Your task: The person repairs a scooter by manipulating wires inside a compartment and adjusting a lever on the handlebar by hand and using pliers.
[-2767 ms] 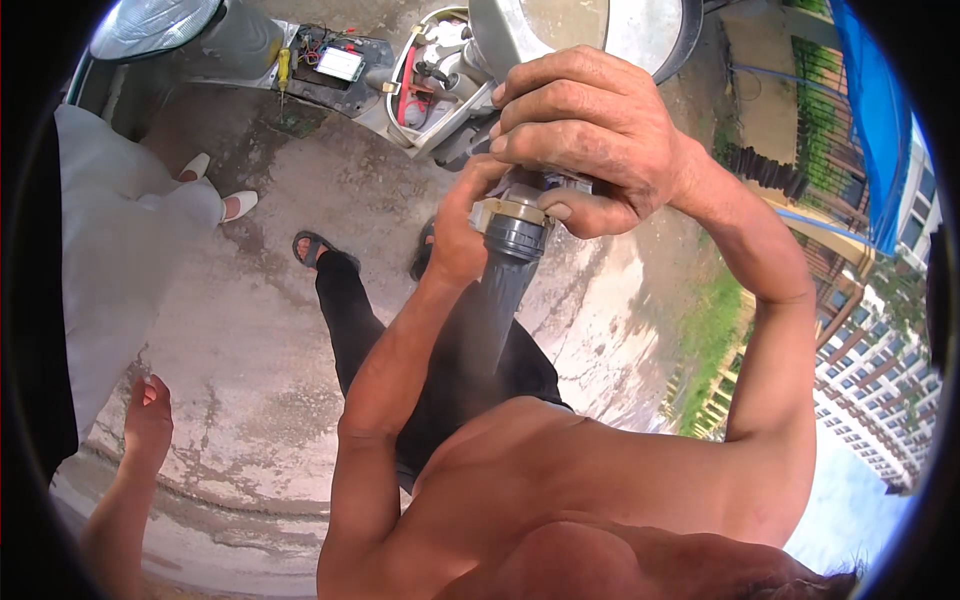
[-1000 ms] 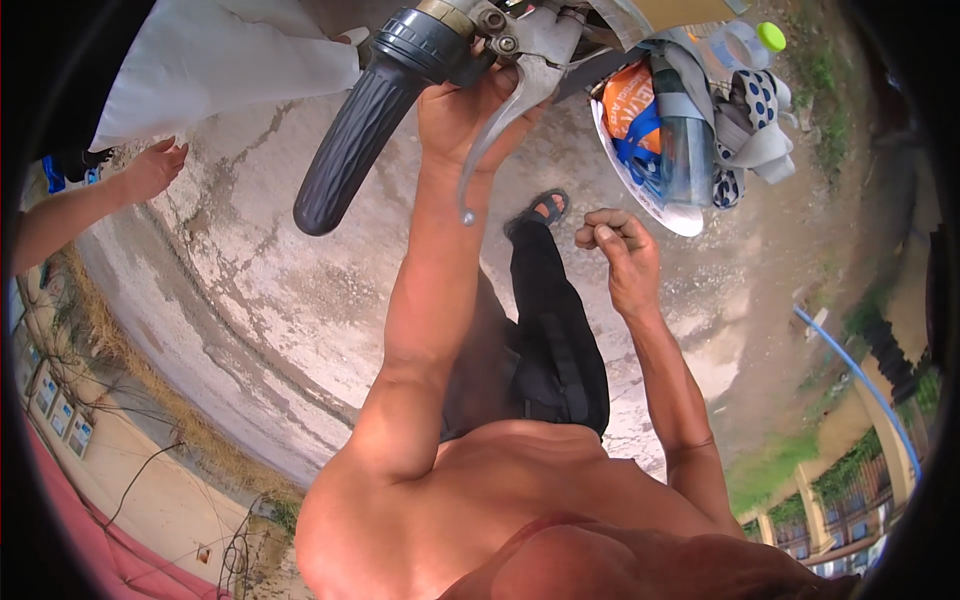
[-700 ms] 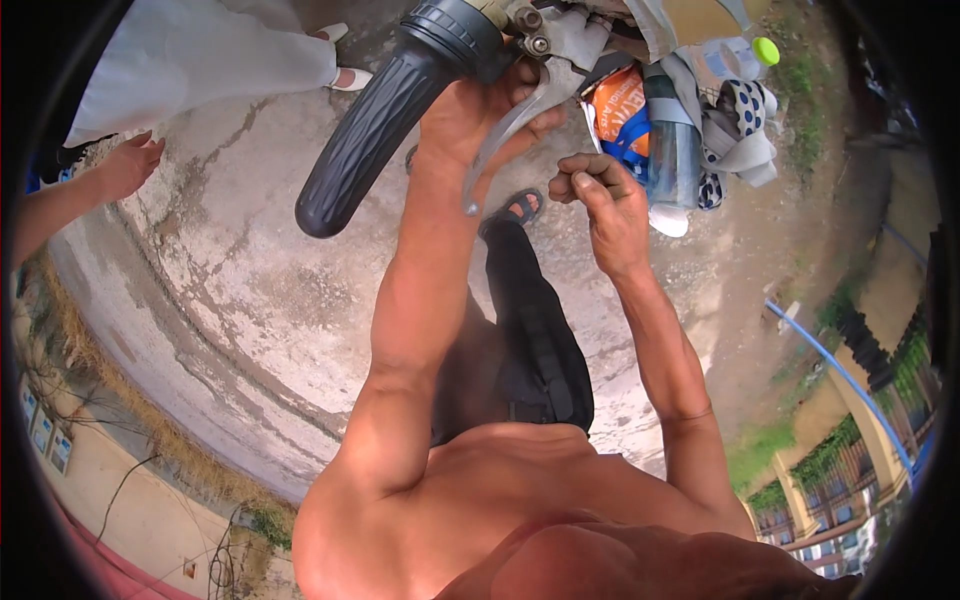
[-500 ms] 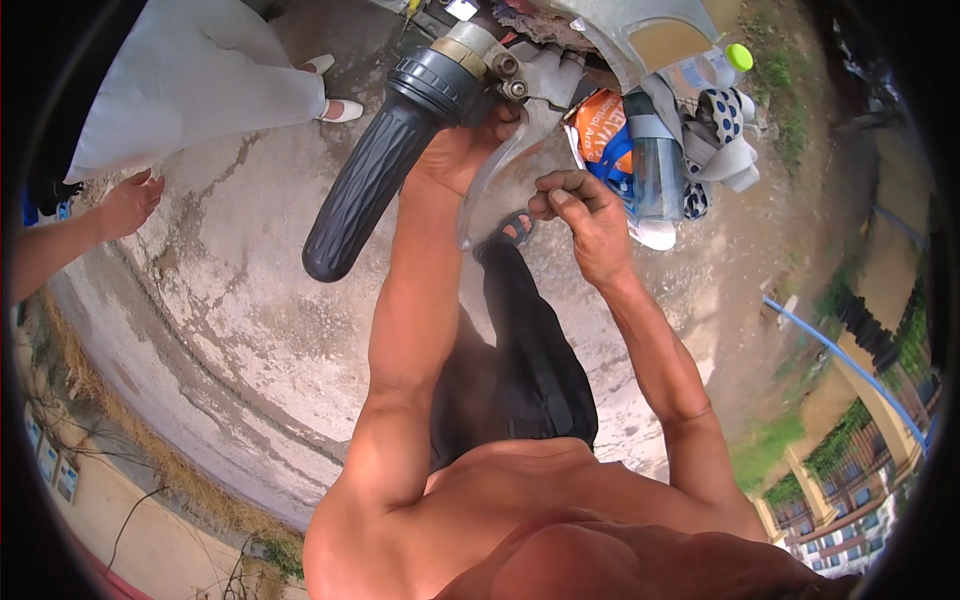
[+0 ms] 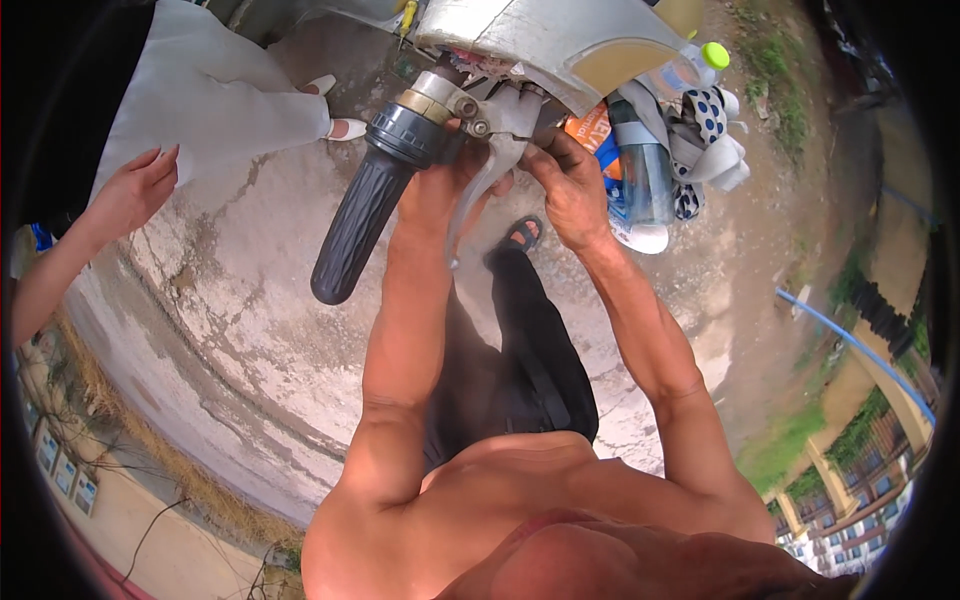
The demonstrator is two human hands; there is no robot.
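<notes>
A handlebar end with a ribbed black grip [image 5: 362,220] juts from the upper middle, and a silver brake lever [image 5: 482,190] curves down beside it. My left hand [image 5: 432,195] is behind the lever, below its metal bracket [image 5: 492,115]. Its fingers are curled and mostly hidden, so what they hold does not show. At the bracket's right side, my right hand [image 5: 574,198] is closed, thumb and fingers pinched together near the lever's pivot. Anything between those fingertips is too small or covered to make out.
A silver body panel [image 5: 540,40] overhangs the bracket. To its right sit a clear bottle [image 5: 647,175], a green-capped bottle [image 5: 685,72], a dotted cloth [image 5: 704,112] and an orange packet [image 5: 590,128]. Another person's hand [image 5: 138,200] and pale trousers [image 5: 200,90] are at left.
My right hand has moved up and left, from apart to against the bracket. The handlebar and panel sit lower in view. The other person's hand has shifted slightly right.
</notes>
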